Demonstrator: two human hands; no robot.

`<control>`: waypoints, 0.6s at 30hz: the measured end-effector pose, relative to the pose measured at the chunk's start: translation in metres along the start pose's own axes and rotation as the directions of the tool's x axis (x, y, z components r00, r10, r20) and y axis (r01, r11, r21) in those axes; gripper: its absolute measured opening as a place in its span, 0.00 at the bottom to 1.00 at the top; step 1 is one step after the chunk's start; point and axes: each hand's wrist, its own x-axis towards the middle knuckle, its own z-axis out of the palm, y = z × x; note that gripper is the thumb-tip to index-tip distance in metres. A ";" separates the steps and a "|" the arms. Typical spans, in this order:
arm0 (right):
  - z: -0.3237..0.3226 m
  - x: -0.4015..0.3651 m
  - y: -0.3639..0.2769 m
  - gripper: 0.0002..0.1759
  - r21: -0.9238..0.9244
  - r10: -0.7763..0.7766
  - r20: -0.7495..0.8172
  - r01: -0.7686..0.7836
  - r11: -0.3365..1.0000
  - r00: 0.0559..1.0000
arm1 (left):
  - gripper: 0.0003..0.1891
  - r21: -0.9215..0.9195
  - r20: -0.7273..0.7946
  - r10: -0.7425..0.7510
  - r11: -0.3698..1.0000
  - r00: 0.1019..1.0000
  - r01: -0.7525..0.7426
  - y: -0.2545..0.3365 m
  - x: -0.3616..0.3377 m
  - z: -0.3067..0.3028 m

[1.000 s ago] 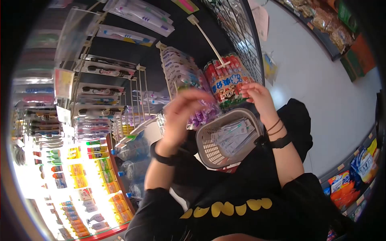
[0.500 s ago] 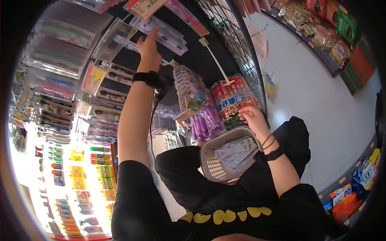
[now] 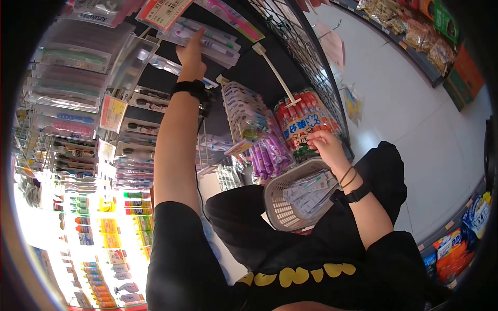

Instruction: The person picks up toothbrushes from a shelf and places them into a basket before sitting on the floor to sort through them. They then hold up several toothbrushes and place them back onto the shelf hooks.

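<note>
My left hand (image 3: 191,52) is raised high to the hanging toothbrush packs (image 3: 207,37), its fingers touching one pack on the display. A black band sits on that wrist. My right hand (image 3: 324,145) is lower, curled at the rim of a grey plastic basket (image 3: 282,210) that holds several white toothbrush packs (image 3: 307,191). It is next to a red bundle of sausage sticks (image 3: 300,122) hanging on a white hook. Whether the right hand grips the rim or a pack I cannot tell.
Racks of toothbrushes (image 3: 78,98) and brightly lit toothpaste shelves (image 3: 104,233) fill the left. Purple packs (image 3: 267,155) hang beside the basket. A wire grid panel (image 3: 306,52) runs up the middle. White floor aisle (image 3: 415,119) lies right, with snack shelves (image 3: 441,36) beyond.
My left hand rose from in front of the basket up to the top toothbrush packs and now rests there. My right hand dropped slightly toward the basket rim.
</note>
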 end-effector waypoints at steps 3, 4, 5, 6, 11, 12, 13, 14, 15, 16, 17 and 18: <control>0.000 0.000 0.004 0.10 -0.006 -0.004 -0.006 0.004 1.000 1.000 | 0.27 -0.069 0.018 -0.031 0.997 0.999 0.032 0.002 -0.012 0.003; 0.000 0.000 0.003 0.10 -0.009 -0.002 -0.006 0.002 1.000 1.000 | 0.27 -0.070 0.016 -0.033 0.997 0.999 0.034 0.002 -0.012 0.001; 0.000 -0.002 0.002 0.10 -0.001 0.002 0.001 -0.002 1.000 1.000 | 0.25 -0.119 0.045 -0.080 0.989 0.996 0.085 0.003 -0.012 -0.001; 0.001 -0.002 0.002 0.10 0.007 0.006 0.007 -0.006 1.000 1.000 | 0.23 -0.166 0.078 -0.124 0.977 0.989 0.136 0.003 -0.012 -0.002; 0.002 0.000 0.008 0.10 -0.039 0.011 0.013 -0.010 0.999 1.000 | 0.18 -0.229 0.121 -0.173 0.953 0.977 0.197 0.017 -0.024 -0.005; 0.002 0.000 0.008 0.10 -0.039 0.016 0.015 -0.016 0.999 1.000 | 0.16 -0.216 0.107 -0.184 0.955 0.977 0.203 0.021 -0.028 -0.006; 0.003 0.000 0.009 0.10 -0.041 0.016 0.016 -0.015 0.999 1.000 | 0.16 -0.217 0.105 -0.183 0.955 0.977 0.202 0.023 -0.029 -0.008; 0.004 0.001 0.011 0.10 -0.045 0.011 0.011 -0.011 0.999 1.000 | 0.17 -0.188 0.140 -0.211 0.954 0.967 0.235 0.026 -0.029 -0.012; 0.004 0.001 0.012 0.09 -0.050 0.007 0.006 -0.007 0.999 1.000 | 0.18 -0.158 0.174 -0.240 0.950 0.955 0.267 0.029 -0.030 -0.016; 0.005 0.002 0.013 0.09 -0.053 0.007 0.007 -0.007 0.999 1.000 | 0.18 -0.161 0.173 -0.240 0.950 0.955 0.268 0.031 -0.031 -0.019; 0.006 0.003 0.014 0.09 -0.066 0.005 0.022 -0.003 0.998 1.000 | 0.18 -0.129 0.158 -0.215 0.963 0.964 0.236 0.032 -0.032 -0.022; 0.006 0.003 0.015 0.09 -0.078 0.001 0.037 0.001 0.997 0.999 | 0.18 -0.096 0.145 -0.188 0.974 0.971 0.203 0.034 -0.033 -0.024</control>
